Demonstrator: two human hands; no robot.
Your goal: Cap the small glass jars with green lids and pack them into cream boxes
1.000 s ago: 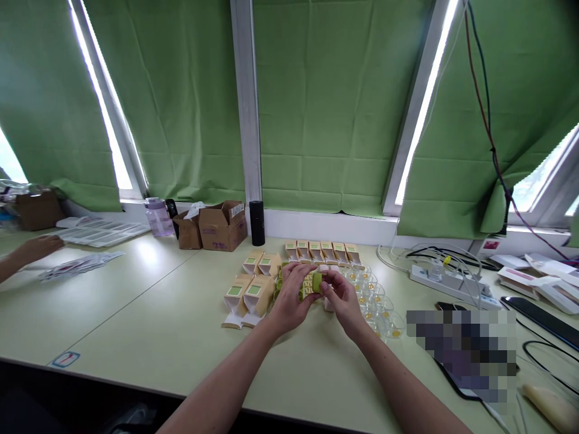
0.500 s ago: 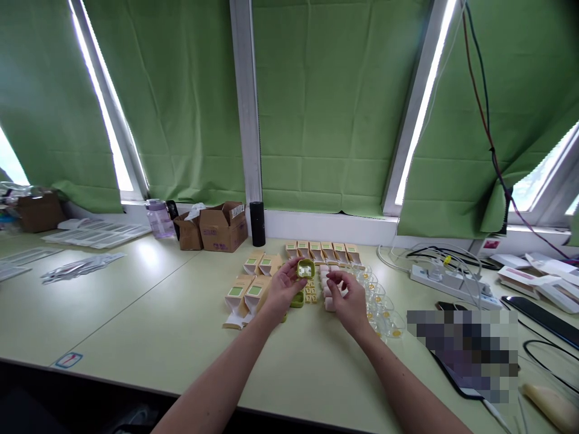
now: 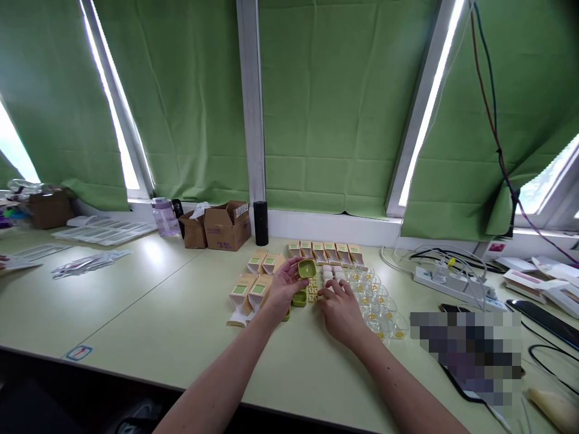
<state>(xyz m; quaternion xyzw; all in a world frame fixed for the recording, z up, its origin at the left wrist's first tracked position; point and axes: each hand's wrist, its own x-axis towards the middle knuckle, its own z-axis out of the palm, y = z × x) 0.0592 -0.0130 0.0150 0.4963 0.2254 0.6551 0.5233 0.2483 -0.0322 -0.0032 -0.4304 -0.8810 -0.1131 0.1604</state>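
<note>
My left hand (image 3: 288,284) is closed on the rim of a small olive-green square container (image 3: 306,269), its open top tilted toward me and its inside plain green. Lower down, another green container (image 3: 300,298) rests on the table beside small yellow square pieces (image 3: 312,292). My right hand (image 3: 340,310) lies over the near end of rows of pale pink-white blocks (image 3: 327,275), its fingers bent and apart. The fingertips are partly hidden. Just right of it stand several clear cups (image 3: 380,301) with yellow dots.
Cream cartons with green labels (image 3: 260,289) stand left of my hands, and a row of cartons (image 3: 329,252) stands behind. Farther off are cardboard boxes (image 3: 227,226) and a black cylinder (image 3: 260,223). A power strip (image 3: 456,289) lies right. Another person's hand (image 3: 3,263) shows at the left edge.
My right hand has dropped from beside the held container to the pink-white blocks. White pieces seen in that container earlier no longer show. Another person's hand has appeared at the left edge.
</note>
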